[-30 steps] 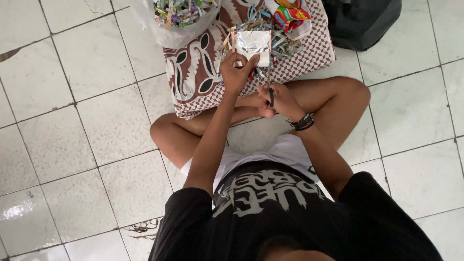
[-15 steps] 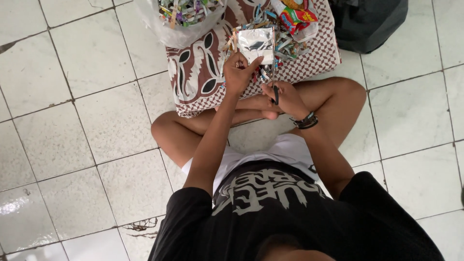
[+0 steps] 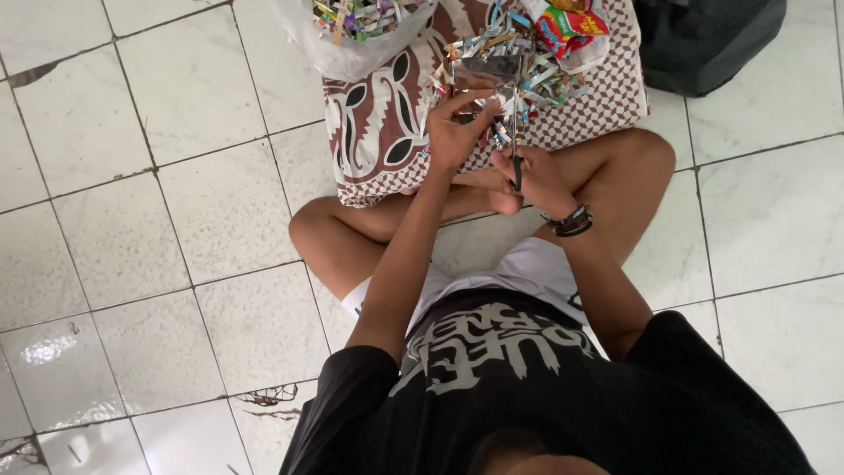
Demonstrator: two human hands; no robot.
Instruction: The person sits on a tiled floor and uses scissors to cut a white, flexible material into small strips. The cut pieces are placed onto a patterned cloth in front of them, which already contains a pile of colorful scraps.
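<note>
I sit cross-legged on a tiled floor. My left hand [image 3: 457,123] pinches the lower edge of a silvery foil wrapper piece [image 3: 486,72] and holds it up over a patterned brown cloth [image 3: 378,123]. Just to the right, my right hand [image 3: 534,176] grips dark-handled scissors [image 3: 516,132], blades pointing up into the wrapper. A dark bracelet sits on my right wrist. Colourful paper strips [image 3: 527,62] lie heaped on the cloth behind the wrapper.
A clear plastic bag [image 3: 352,31] filled with colourful strips stands at the cloth's far left. A red snack wrapper [image 3: 567,25] lies at the far right of the heap. A dark bag [image 3: 712,40] sits on the floor at top right. White tiles surround me.
My left hand has lifted the foil wrapper slightly and turned it. The scissors in my right hand have come up closer to the wrapper.
</note>
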